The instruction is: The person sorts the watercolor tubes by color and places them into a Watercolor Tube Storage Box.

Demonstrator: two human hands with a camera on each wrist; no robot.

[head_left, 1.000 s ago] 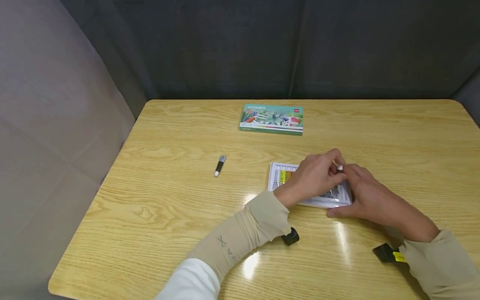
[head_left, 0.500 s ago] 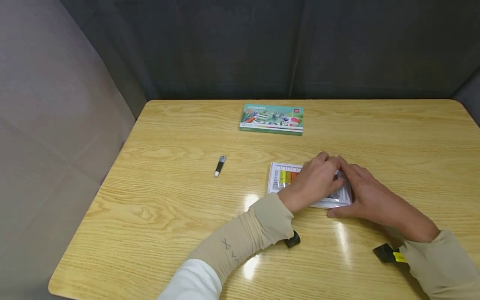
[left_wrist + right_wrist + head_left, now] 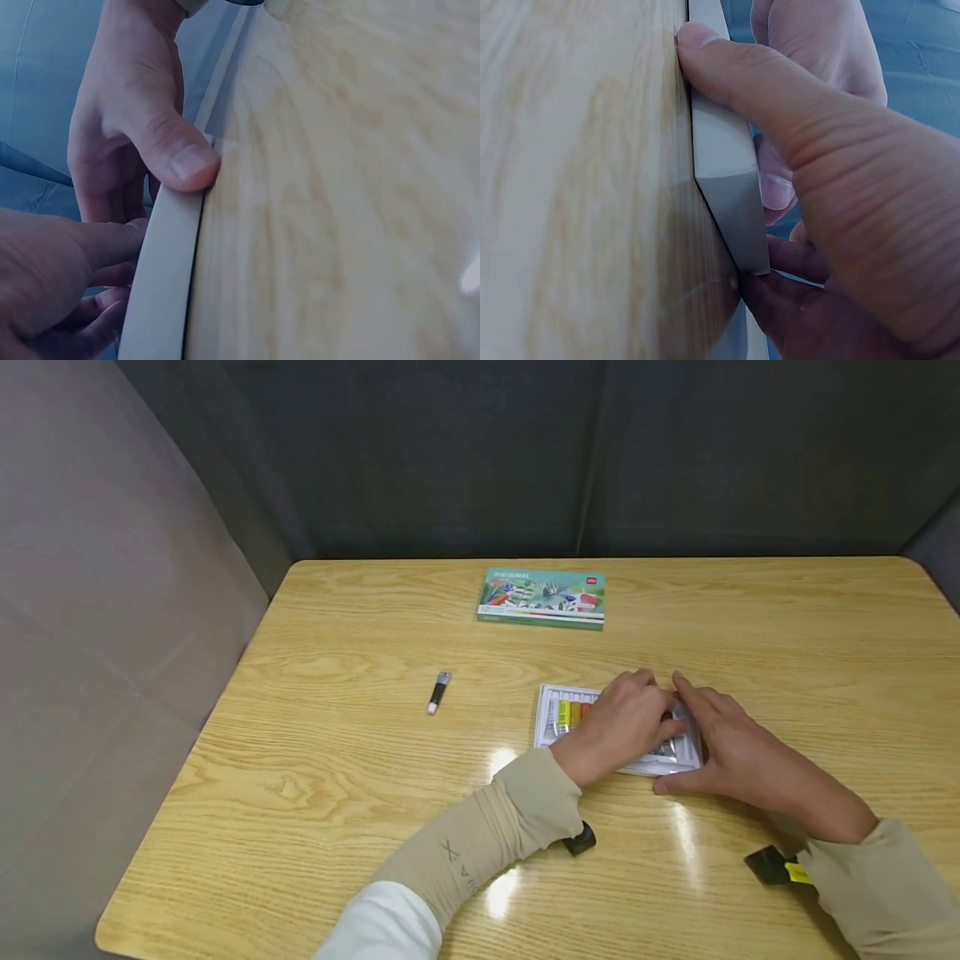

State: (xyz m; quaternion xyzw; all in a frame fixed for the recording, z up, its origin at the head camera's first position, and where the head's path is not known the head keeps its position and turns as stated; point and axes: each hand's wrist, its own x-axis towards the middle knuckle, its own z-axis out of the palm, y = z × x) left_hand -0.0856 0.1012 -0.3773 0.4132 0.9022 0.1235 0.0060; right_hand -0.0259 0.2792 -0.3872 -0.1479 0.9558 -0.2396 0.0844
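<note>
A shallow white tray [image 3: 544,718] of small paint tubes [image 3: 565,713] lies right of the table's middle. Yellow, ochre and orange tubes show at its left end. Across its right half reaches my left hand [image 3: 618,722], fingers bent down among the tubes; whether they still pinch one I cannot tell. My right hand [image 3: 731,745] grips the tray's right end, thumb along the near side and fingers round the far corner. In the right wrist view the right thumb [image 3: 742,71] lies over the tray's side wall [image 3: 724,139]. The left palm and forearm hide the middle tubes.
A loose black paint tube [image 3: 438,693] with a white cap lies left of the tray. Farther back is a green printed paint box [image 3: 540,598]. Black wrist-camera pieces [image 3: 767,865] hang by both cuffs. A dark curtain [image 3: 450,460] stands behind the table.
My left hand has lowered into the tray's right part; the white cap seen between its fingers a second ago is now hidden. My right hand has kept its hold on the tray.
</note>
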